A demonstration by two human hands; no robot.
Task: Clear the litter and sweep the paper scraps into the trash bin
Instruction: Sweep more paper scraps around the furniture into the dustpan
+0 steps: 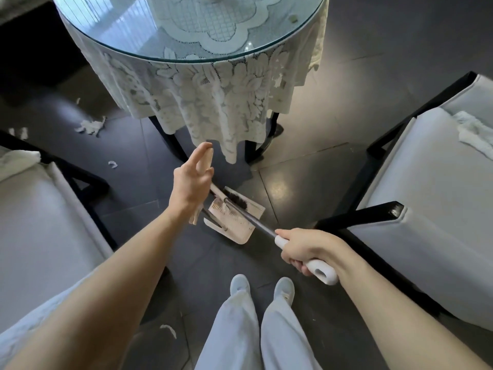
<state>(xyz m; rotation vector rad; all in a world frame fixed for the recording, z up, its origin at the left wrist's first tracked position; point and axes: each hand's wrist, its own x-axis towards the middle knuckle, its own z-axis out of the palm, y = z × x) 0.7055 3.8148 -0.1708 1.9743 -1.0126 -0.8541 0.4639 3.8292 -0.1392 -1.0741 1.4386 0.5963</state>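
My right hand [306,253] grips the white handle [321,272] of a broom whose grey pole [256,221] runs down to dark bristles [237,200]. The bristles lie in a beige dustpan [234,222] on the dark floor in front of my feet. My left hand [193,178] hovers above the dustpan with fingers straight, holding nothing. White paper scraps lie on the floor: a cluster [90,125] at the left, a small piece [113,164] nearer, another [169,329] by my left leg. More white paper [473,130] lies on the right chair.
A round glass-topped table [186,53] with a lace cloth stands straight ahead on dark legs. Grey cushioned chairs flank me, one at the left [34,209] and one at the right [426,198]. No trash bin shows in this view.
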